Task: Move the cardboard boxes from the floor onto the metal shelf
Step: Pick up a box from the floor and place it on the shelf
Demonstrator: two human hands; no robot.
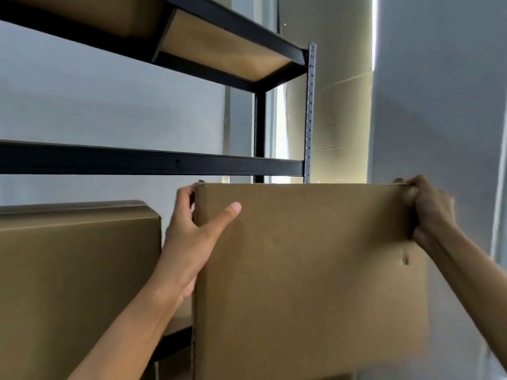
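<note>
**Box held up at the open bay of the rack**

Because the cardboard box (307,278) is wide and flat-faced, the person holds it at its two upper corners, one hand to each side, which keeps it level in front of the metal shelf (153,163). The left hand (192,237) wraps the left edge: its thumb lies stretched across the near face while the fingers curl round behind the corner. The right hand (428,212) clamps the top right corner, fingers bunched together over the rim; it is blurred, so finer detail is uncertain.

The box's top edge sits just under the middle crossbeam, and its right part reaches past the slotted upright (310,111). A second cardboard box (76,283) already stands in the bay on the left, so the free space lies beside it. I judge the carried box needs shifting left to clear the upright.
</note>
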